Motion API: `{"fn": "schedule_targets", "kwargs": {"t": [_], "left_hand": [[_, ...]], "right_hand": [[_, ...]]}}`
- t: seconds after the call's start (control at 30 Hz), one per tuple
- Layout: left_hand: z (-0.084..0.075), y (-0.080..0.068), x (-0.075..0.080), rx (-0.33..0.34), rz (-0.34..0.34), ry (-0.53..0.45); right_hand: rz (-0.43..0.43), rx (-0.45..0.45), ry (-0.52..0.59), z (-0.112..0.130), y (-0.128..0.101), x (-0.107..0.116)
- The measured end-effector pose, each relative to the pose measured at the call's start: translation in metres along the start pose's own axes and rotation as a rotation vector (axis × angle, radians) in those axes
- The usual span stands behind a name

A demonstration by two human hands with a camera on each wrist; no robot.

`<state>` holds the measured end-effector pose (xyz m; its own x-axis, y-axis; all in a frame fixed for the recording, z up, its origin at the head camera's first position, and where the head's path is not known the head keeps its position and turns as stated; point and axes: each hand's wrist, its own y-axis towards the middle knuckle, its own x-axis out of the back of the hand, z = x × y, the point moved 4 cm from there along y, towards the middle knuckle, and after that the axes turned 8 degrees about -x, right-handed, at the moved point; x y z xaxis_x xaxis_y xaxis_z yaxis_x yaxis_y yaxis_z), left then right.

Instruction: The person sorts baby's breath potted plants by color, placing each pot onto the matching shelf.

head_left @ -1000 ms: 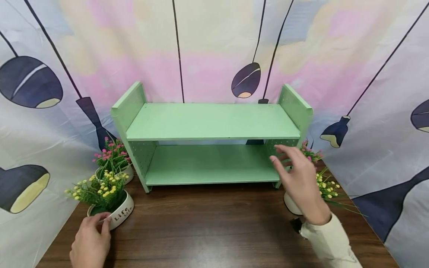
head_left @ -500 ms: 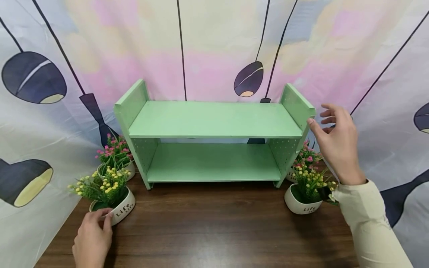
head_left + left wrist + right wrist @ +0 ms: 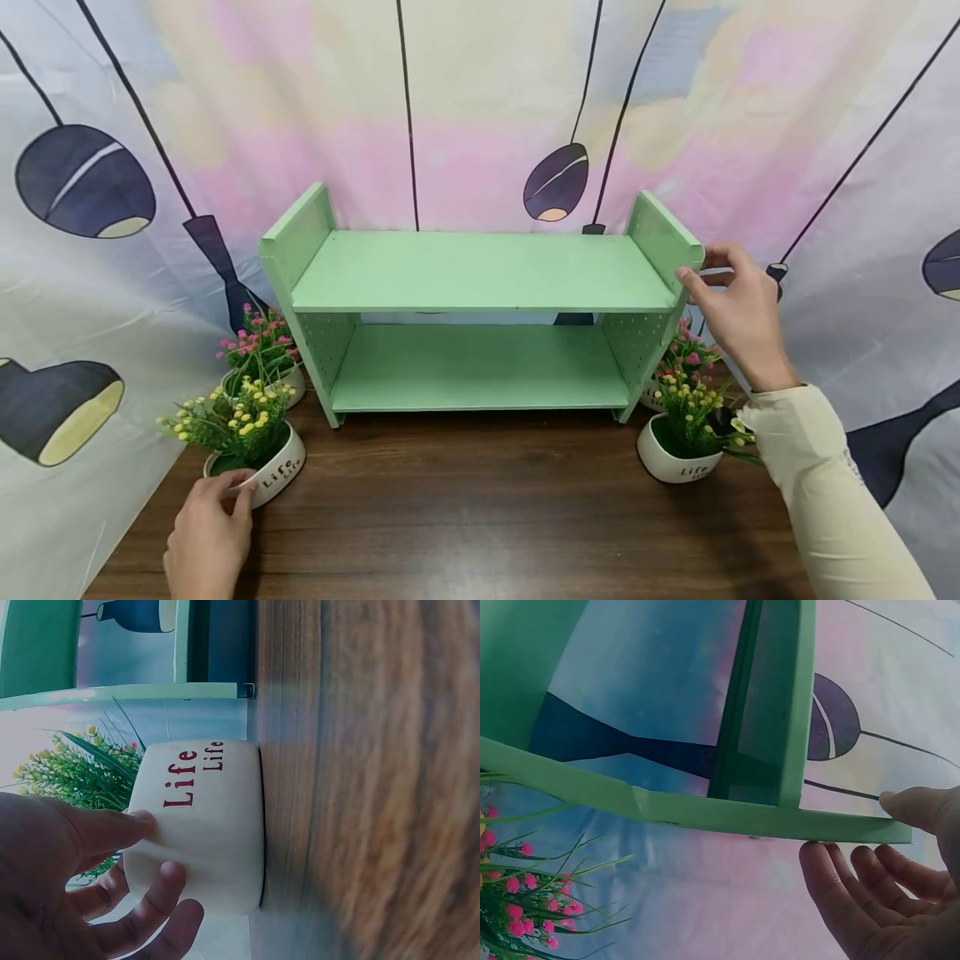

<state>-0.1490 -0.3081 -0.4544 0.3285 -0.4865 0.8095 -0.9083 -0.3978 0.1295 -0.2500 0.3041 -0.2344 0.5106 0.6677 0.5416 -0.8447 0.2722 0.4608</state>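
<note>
My left hand (image 3: 208, 533) pinches the rim of a white oval flowerpot (image 3: 281, 472) marked "Life", which stands on the table with yellow flowers (image 3: 238, 415) in it. In the left wrist view the thumb (image 3: 124, 827) lies against the pot's outside; the index fingertip is hidden behind the rim. A light green two-tier shelf (image 3: 480, 271) stands at the back. At its right side panel (image 3: 666, 233), my right hand (image 3: 742, 312) holds the upper front edge. The right wrist view has the thumb (image 3: 915, 806) on the inner face and the fingers along the outer face.
Behind the left pot is a pot of pink flowers (image 3: 258, 333). Right of the shelf stand another white pot (image 3: 678, 467) with yellow flowers and pink flowers (image 3: 692, 350) behind it. A patterned cloth (image 3: 480, 108) hangs behind the brown wooden table (image 3: 480, 500).
My right hand has risen from in front of the right-hand pots, swung out to the right, then come in onto the shelf's right panel. My left hand has stayed at the pot.
</note>
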Motion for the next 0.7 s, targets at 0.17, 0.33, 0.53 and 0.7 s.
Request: {"fn": "schedule_targets", "kwargs": {"t": [0.17, 0.33, 0.53, 0.7], "left_hand": [[0.0, 0.0, 0.001, -0.021, 0.004, 0.007], [-0.002, 0.002, 0.002, -0.051, -0.005, 0.014], [-0.002, 0.003, 0.002, -0.068, -0.014, 0.015], [0.0, 0.003, 0.003, -0.094, -0.034, 0.014]], "right_hand": [[-0.01, 0.022, 0.023, -0.001, -0.001, -0.003], [-0.022, -0.003, 0.027, -0.004, -0.002, -0.002], [0.003, -0.051, -0.031, -0.011, -0.003, -0.003], [-0.015, -0.04, -0.037, -0.012, -0.005, -0.005]]}}
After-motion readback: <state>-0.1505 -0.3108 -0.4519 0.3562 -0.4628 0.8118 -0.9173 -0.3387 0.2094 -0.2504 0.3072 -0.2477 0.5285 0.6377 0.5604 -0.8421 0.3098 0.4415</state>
